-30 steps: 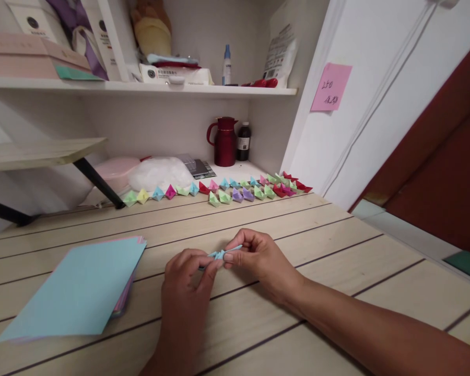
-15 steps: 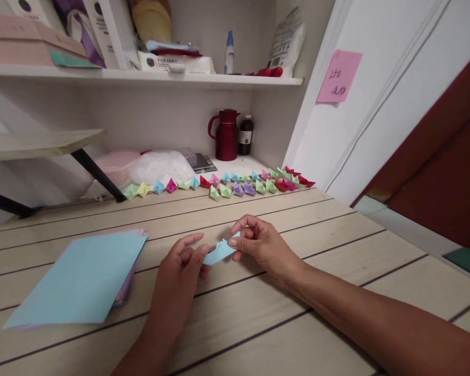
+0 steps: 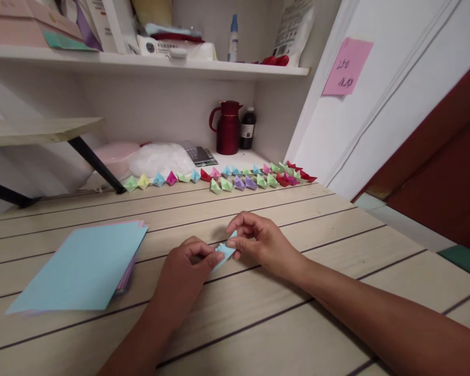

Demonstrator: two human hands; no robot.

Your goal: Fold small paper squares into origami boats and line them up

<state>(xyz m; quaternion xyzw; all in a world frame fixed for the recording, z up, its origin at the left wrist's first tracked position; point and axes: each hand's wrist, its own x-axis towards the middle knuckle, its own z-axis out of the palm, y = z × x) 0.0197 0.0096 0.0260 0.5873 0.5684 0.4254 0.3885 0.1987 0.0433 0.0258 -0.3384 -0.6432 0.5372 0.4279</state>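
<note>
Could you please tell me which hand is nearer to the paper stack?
Left. The left hand is to the right of the paper stack, not touching it; the right hand is farther right, beyond the left hand.

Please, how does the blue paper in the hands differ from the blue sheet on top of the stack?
The folded paper is small and creased; the top sheet is larger and flat. The folded paper is held by the left hand and right hand; the top sheet lies untouched on the stack. Both are light blue.
</note>
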